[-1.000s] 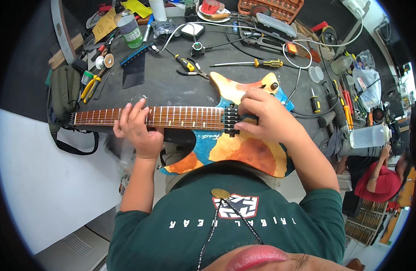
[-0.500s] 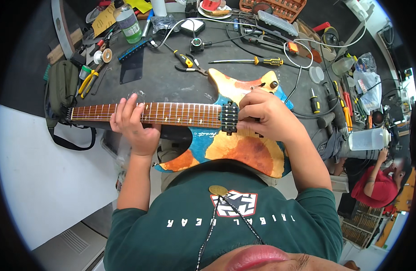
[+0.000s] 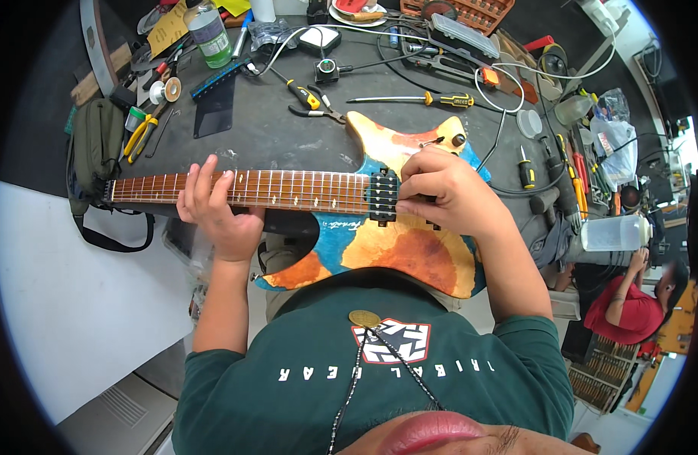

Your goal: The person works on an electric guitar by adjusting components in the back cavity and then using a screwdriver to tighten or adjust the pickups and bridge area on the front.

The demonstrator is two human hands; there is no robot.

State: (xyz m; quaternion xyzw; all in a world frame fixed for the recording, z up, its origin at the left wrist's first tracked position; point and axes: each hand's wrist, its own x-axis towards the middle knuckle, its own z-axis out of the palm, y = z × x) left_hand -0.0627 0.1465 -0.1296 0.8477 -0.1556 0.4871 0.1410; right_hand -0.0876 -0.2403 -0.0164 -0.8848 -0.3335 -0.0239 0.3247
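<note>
An electric guitar (image 3: 409, 254) with blue, cream and orange patches lies across my lap against the bench, its wooden neck (image 3: 296, 186) reaching left. My left hand (image 3: 216, 208) grips the neck, fingertips on the fretboard and thumb low beside it. My right hand (image 3: 443, 189) is bent over the black bridge (image 3: 383, 196), thumb and fingers drawn together at the strings; whatever is between them is hidden. Beyond the body lie yellow-black pliers (image 3: 307, 98) and a long screwdriver (image 3: 443, 99).
The cluttered dark bench (image 3: 280, 136) holds tools, cables, a bottle (image 3: 212, 42) and an orange socket case (image 3: 462, 9). A green bag (image 3: 98, 152) sits at the guitar's left end, over a white board (image 3: 76, 296). At far right, a person in red (image 3: 622, 303) works beside a plastic container (image 3: 614, 233).
The guitar and both my hands have shifted slightly left in the picture. My right fingers are curled closer together at the bridge than a second ago.
</note>
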